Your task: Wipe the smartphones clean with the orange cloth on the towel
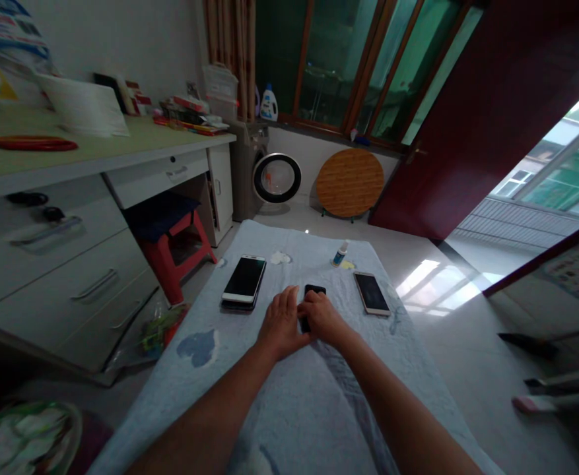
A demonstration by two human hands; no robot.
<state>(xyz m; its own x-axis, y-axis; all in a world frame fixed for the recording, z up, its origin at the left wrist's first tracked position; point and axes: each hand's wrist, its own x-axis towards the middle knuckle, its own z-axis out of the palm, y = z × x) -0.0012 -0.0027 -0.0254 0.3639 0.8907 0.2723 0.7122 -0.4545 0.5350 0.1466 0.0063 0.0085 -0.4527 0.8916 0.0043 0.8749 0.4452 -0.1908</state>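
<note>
While both forearms reach forward, left hand and right hand (palms down) together, clasping black phone.

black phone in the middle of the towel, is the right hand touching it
Touching. The head view shows the right hand lying over the black phone, covering its near part with no gap, while the left hand presses in beside it.

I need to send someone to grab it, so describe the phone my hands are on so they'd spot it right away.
Start at the pale blue towel spread over the low surface. Three phones lie across its far half; take the middle one, the black phone under both hands, left hand and right hand. It is all dark, unlike the white-edged phone and gold-edged phone flanking it.
</note>
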